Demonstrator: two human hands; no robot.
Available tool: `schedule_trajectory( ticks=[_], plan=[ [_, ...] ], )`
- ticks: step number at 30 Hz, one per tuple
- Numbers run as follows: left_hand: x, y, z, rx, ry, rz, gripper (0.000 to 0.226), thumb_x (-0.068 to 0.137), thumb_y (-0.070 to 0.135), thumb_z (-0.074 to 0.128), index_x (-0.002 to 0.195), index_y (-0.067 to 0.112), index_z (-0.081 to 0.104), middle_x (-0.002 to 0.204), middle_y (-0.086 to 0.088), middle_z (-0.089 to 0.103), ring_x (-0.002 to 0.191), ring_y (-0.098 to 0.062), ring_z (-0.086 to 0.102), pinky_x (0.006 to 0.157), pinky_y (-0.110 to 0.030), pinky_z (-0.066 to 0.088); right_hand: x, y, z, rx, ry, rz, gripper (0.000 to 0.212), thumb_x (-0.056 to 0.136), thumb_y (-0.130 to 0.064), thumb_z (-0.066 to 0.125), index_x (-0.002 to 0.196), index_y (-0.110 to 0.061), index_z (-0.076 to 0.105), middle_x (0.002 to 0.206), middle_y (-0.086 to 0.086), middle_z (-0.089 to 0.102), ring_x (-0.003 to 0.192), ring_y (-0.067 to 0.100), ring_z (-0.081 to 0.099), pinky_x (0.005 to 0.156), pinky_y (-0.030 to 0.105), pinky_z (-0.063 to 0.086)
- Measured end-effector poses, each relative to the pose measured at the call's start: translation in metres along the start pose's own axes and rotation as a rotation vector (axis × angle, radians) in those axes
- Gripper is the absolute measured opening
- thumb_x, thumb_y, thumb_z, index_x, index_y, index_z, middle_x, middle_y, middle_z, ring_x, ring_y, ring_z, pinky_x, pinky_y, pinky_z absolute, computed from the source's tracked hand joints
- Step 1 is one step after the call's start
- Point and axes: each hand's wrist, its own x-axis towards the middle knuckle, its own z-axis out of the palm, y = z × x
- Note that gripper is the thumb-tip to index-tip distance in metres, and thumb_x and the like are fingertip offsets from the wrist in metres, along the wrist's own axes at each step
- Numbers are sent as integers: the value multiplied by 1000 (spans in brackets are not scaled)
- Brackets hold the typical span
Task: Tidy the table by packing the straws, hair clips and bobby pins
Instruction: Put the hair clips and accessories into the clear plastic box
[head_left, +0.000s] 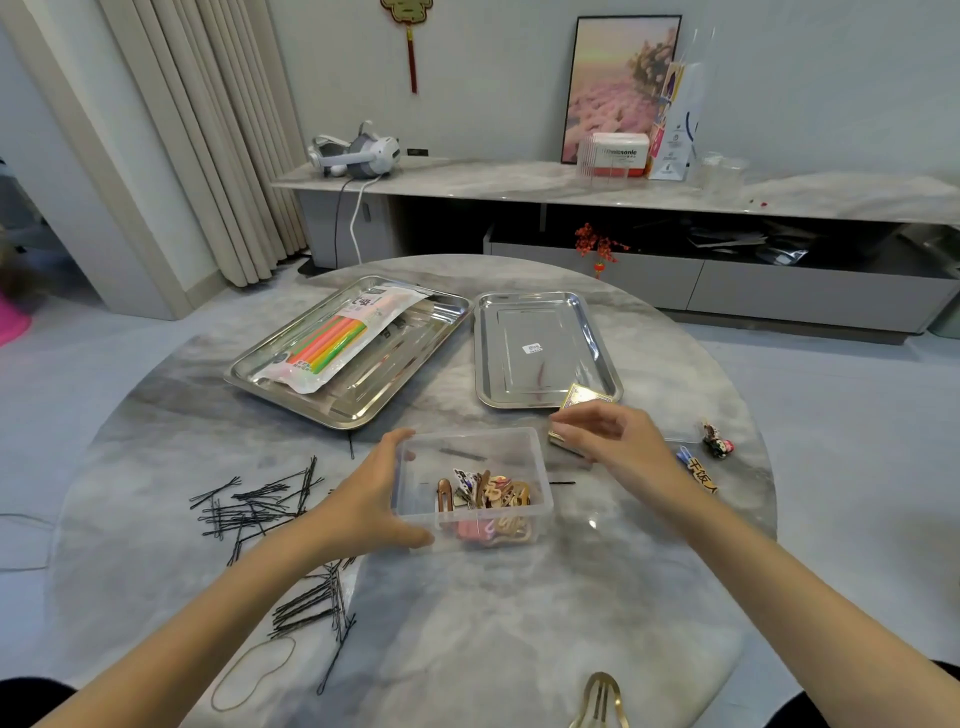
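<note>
Fingers (402, 437) of the left hand (371, 499) clasp the clear box (538, 462), apparently to steady it (hair clips (488, 493) already inside), while the right hand (615, 441) grips a gold case (586, 395); bobby pins (260, 504) lie scattered leftward.

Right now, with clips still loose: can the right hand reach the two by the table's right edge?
Probably yes: the clips lie close beside the right hand, bare table between, though it holds a gold card.
</note>
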Motion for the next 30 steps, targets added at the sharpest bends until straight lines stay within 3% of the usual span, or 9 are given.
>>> schedule_trajectory(
  ticks=[2,5,8,11,14,20,26,28,30],
  plan=[
    [0,0,0,-3,-2,-2,113,62,27,85,144,26,8,142,-1,34,130,-15,37,93,-21,39,13,11,-22,-419,108,-14,19,81,-15,72,99,-18,69,111,2,67,101,18,60,76,16,45],
    [0,0,0,0,-2,-4,113,62,27,85,144,27,8,141,-1,34,127,-15,38,91,-20,40,26,32,-60,-910,110,129,52,79,-22,73,127,-22,53,144,10,35,134,28,30,102,37,35],
    [-1,0,0,4,-3,-1,112,62,27,85,144,26,8,142,-1,33,127,-15,38,90,-19,40,31,53,-86,-892,162,324,89,70,-35,81,144,-24,32,154,15,15,141,34,14,110,45,26],
    [0,1,0,1,-1,0,113,62,28,85,144,26,8,143,0,33,128,-15,37,92,-20,39,33,75,-96,-799,165,454,107,61,-48,84,147,-24,25,150,18,24,137,37,24,110,46,30],
    [0,0,0,5,-4,-5,114,61,29,85,145,26,8,143,0,33,129,-16,38,95,-22,40,34,91,-94,-834,154,478,94,61,-58,78,137,-20,38,133,14,48,123,36,41,99,42,40],
    [0,0,0,5,-3,-8,113,62,30,85,145,27,7,142,1,33,126,-13,40,89,-18,39,36,83,-78,-720,191,451,37,78,-20,75,111,-19,56,124,19,39,114,37,42,82,32,42],
    [0,0,0,-1,-3,-6,113,62,29,85,144,27,7,141,1,33,122,-11,41,86,-16,39,33,74,-69,-676,188,422,28,71,-15,72,95,-15,58,114,17,44,82,27,48,61,27,40],
    [0,0,0,0,-6,-4,113,62,29,84,144,28,7,142,1,33,123,-12,41,88,-17,40,31,72,-66,-666,195,410,25,71,-16,72,91,-13,57,110,17,51,79,24,48,51,23,32],
    [-1,0,0,3,-8,-5,113,62,29,84,144,28,7,142,1,33,126,-14,40,91,-19,41,31,70,-65,-657,197,407,19,73,-16,70,87,-12,57,98,14,59,86,25,52,53,25,33]
  ],
)
